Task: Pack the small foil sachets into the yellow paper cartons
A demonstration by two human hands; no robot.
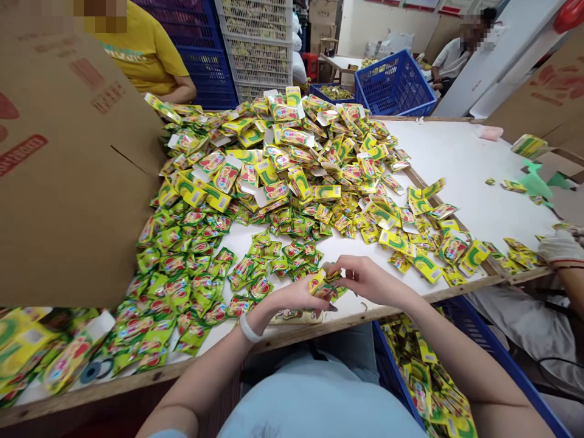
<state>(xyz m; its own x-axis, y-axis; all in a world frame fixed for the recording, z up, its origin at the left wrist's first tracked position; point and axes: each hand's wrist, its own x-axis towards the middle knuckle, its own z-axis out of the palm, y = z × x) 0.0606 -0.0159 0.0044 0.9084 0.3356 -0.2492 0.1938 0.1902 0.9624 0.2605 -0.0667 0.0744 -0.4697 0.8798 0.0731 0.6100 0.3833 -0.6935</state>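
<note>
My left hand [296,297], with a white band on the wrist, is closed around a small yellow candy box [316,281] near the table's front edge. Just to the right, my right hand [365,278] has its fingers pinched at the end of that box. Whatever lies between those fingertips is too small and covered to make out. Green candy sachets [260,286] lie loose on the white tabletop beyond and left of my hands. Past them rises a heap of yellow printed boxes [292,137], many with open flaps.
A large cardboard carton [77,182] stands at the left. Below the wooden table edge [365,316], a blue crate [392,371] holds filled boxes. Another blue crate [395,85] sits behind the table. A co-worker's gloved hand [563,248] is at right; a person in yellow [155,55] is across.
</note>
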